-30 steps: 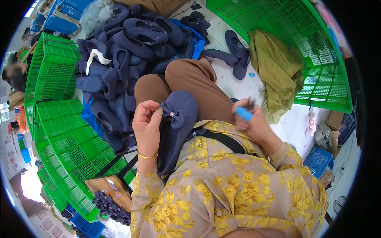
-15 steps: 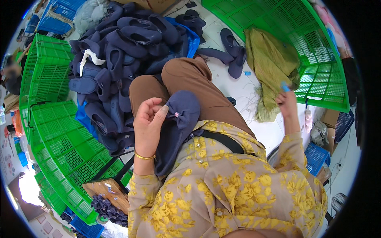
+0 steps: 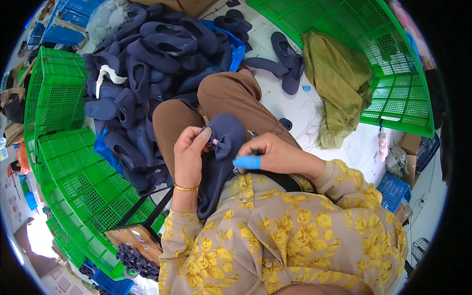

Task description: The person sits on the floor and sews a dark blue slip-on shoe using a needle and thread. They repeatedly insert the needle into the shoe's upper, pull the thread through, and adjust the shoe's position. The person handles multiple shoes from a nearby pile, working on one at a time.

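Note:
A dark navy slip-on shoe (image 3: 229, 129) lies across my lap, its toe toward my knees. On its toe sits a small bow of matching cloth (image 3: 222, 144) with a pinkish centre. My left hand (image 3: 189, 153), a gold bangle at its wrist, pinches the shoe at the bow's left edge between thumb and fingers. Close against the shoe's right side is my right hand (image 3: 278, 156), its fingers curled together and a blue cover (image 3: 247, 162) round one digit. Whatever those fingers hold is too small or hidden to make out.
A big heap of navy shoes (image 3: 162, 44) fills the floor ahead and left. Green crates (image 3: 73, 182) line the left; another green crate (image 3: 400, 98) stands right, beside an olive cloth sack (image 3: 339, 83). A wooden block (image 3: 135, 242) is by my left elbow.
My right hand has come in from far out on the right to the shoe's side. My left fingers, raised before, have closed on the shoe by the bow.

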Tool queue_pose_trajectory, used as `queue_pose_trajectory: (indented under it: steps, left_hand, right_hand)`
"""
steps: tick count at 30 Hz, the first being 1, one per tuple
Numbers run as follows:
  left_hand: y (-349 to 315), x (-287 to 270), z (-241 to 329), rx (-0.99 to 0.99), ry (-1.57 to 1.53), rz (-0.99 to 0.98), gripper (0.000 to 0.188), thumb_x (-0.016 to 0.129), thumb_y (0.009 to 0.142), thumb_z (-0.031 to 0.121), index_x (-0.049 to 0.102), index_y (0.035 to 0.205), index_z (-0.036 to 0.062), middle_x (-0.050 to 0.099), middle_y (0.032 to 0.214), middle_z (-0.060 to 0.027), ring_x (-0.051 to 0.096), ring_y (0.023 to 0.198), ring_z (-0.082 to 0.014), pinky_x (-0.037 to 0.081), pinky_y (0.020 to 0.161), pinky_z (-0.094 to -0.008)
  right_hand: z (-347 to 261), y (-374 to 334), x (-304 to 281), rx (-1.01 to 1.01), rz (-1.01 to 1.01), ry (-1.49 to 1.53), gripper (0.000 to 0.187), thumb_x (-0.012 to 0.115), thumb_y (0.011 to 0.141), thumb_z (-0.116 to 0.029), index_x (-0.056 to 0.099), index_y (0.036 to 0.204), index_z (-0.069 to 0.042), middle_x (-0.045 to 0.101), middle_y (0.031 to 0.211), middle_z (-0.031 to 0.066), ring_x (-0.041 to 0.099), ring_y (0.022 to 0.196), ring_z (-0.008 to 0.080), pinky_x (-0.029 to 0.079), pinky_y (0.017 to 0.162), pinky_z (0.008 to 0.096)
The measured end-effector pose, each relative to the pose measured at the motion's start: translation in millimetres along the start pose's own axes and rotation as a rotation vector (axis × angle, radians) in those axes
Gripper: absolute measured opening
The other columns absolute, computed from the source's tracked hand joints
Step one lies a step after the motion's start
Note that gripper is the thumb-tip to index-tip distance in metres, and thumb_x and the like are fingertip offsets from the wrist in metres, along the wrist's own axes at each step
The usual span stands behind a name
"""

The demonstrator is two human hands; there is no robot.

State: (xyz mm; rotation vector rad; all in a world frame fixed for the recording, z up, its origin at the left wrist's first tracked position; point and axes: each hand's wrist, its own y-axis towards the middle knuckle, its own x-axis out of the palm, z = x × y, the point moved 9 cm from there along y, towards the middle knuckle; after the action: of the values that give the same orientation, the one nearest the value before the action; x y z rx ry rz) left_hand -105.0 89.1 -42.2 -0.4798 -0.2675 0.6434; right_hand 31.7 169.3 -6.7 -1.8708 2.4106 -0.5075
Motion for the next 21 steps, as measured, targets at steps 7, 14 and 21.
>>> queue_pose_trajectory:
  steps: [7,14,21]
  left_hand:
    - [-4.9,-0.6,0.3,0.032,0.002,0.024,0.011,0.062,0.095,0.016,0.062,0.089,0.0069,0.058,0.076,0.0051,0.046,0.067,-0.0035,0.037,0.063,-0.0188]
    - [-4.8,2.5,-5.1,0.050,0.024,0.053,0.012,0.063,0.096,0.017,0.060,0.090,0.0070,0.058,0.077,0.0049,0.048,0.068,-0.0030,0.039,0.064,-0.0190]
    - [-15.0,5.4,-8.2,0.078,-0.054,0.121,0.012,0.063,0.096,0.017,0.060,0.089,0.0072,0.058,0.077,0.0045,0.049,0.068,-0.0035,0.040,0.064,-0.0185]
  right_hand:
    - [-27.7,5.2,-16.0,-0.449,0.387,-0.880,0.032,0.069,0.062,-0.003,0.063,0.093,-0.006,0.059,0.077,0.0071,0.061,0.069,0.0295,0.048,0.059,0.0375]
    - [-24.6,1.7,1.7,-0.507,0.297,-0.949,0.023,0.069,0.060,-0.011,0.052,0.075,-0.010,0.052,0.072,0.0056,0.056,0.064,0.0295,0.043,0.056,0.0377]
    - [-9.8,-10.8,-6.4,-0.426,0.242,-0.732,0.019,0.067,0.064,-0.009,0.052,0.076,-0.009,0.053,0.073,0.0079,0.057,0.070,0.0315,0.043,0.058,0.0398]
